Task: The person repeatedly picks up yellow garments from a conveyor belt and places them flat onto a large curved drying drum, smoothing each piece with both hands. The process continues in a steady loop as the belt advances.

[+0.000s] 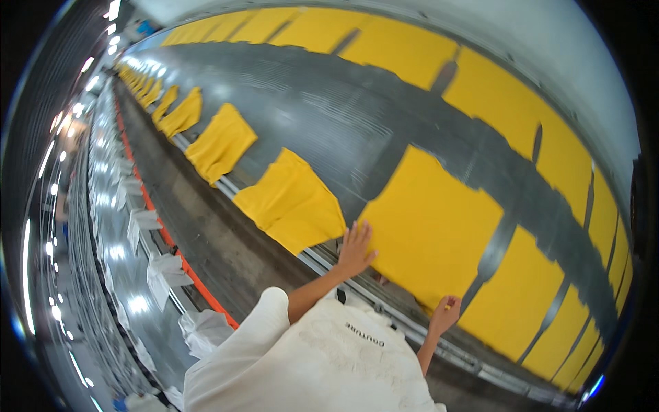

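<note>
A yellow fabric panel lies spread on the long dark grey table in front of me. My left hand rests on its near left edge, the fingers stretched out and apart. At the panel's near right corner my right hand is closed, with a bit of yellow cloth showing at the fingers. To the left of my left hand, a rumpled yellow fabric piece lies partly over the table's near edge.
Another loose yellow piece lies farther left, with several more beyond it. Flat yellow panels line the table's far side. A metal rail runs along the near edge. Across the aisle, a second table carries white cloths.
</note>
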Demonstrator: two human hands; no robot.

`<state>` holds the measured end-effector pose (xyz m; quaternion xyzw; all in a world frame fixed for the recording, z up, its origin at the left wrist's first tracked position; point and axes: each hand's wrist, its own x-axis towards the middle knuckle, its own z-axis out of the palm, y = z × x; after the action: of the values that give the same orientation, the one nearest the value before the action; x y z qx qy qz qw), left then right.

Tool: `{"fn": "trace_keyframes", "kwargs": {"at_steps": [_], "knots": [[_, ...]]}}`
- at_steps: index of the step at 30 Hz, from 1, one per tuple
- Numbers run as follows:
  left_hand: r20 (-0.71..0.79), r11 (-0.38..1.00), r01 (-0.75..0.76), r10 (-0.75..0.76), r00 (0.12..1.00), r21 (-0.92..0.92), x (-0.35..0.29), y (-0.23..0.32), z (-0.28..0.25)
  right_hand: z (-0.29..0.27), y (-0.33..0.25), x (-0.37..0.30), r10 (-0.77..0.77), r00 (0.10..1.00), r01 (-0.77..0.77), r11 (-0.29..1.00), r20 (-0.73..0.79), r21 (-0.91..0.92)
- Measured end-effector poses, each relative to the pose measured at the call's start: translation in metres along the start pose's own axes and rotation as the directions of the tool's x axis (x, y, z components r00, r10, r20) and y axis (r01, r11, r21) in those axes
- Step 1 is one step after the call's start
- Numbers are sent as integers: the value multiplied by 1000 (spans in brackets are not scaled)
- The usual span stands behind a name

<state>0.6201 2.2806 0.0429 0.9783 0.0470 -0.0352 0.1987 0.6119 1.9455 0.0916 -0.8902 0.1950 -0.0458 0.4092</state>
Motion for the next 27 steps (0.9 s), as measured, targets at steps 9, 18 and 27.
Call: {"fn": "trace_keyframes", "kwargs": {"at_steps": [9, 18, 27], "knots": [[-183, 856, 77, -195, 964, -511, -99, -17, -79, 69, -49, 8, -335, 817, 361, 932, 470, 36], [-214, 743, 249, -466, 858, -622, -192, -121, -107, 166, -129, -70, -348, 499, 506, 860, 794, 59], [-202, 682, 266, -523, 828, -681, -280, -242, -177, 344, -187, -189, -553, 584, 635, 767, 594, 88]]}}
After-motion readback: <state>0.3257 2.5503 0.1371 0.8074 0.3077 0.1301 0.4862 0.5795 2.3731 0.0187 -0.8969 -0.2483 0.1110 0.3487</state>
